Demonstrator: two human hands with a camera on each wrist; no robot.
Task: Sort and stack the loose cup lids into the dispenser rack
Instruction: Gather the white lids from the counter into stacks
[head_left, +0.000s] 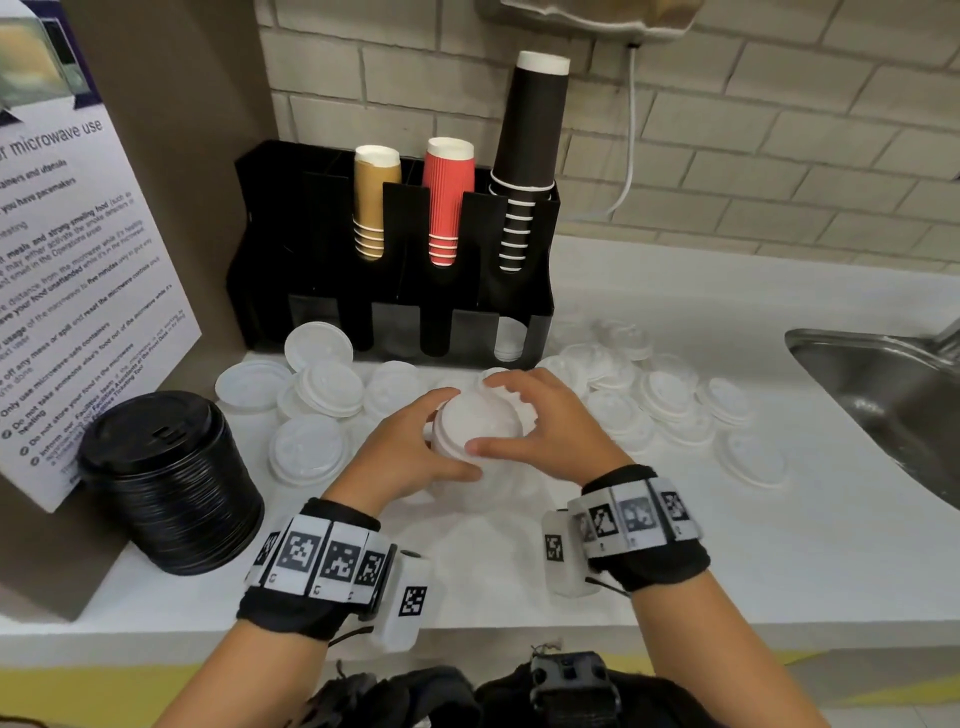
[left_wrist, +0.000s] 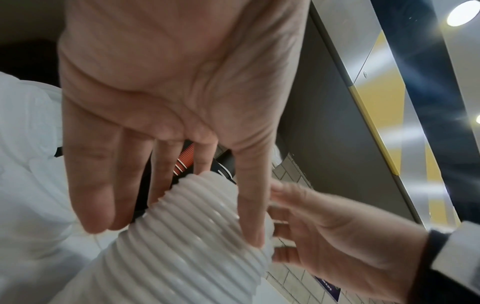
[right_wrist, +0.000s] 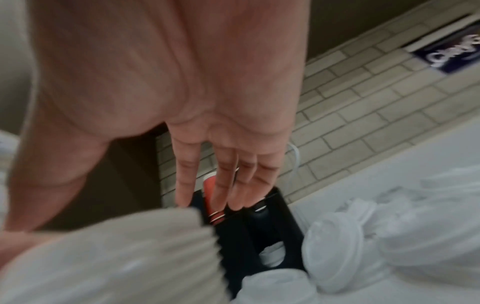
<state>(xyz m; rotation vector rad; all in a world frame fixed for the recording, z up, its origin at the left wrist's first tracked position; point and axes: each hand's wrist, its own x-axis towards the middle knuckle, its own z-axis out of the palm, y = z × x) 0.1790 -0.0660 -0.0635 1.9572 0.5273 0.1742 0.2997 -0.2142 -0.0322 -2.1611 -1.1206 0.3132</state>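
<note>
A tall ribbed stack of white lids (head_left: 480, 423) stands upright on the white counter (head_left: 519, 571) in front of the black dispenser rack (head_left: 395, 291). My left hand (head_left: 452, 441) wraps its left side, thumb in front and fingers behind. My right hand (head_left: 501, 410) grips the top from the right, thumb on the near rim. In the left wrist view my left hand (left_wrist: 171, 216) lies along the stack of white lids (left_wrist: 187, 236), with the right hand (left_wrist: 324, 232) opposite. The right wrist view is blurred: the right hand (right_wrist: 116, 205) reaches over the lid stack (right_wrist: 116, 263).
Loose white lids lie to the left (head_left: 311, 400) and right (head_left: 665, 405) of my hands. A stack of black lids (head_left: 171, 478) stands at the near left. The rack holds brown, red and black cups (head_left: 524, 156). A steel sink (head_left: 883, 395) lies at the right.
</note>
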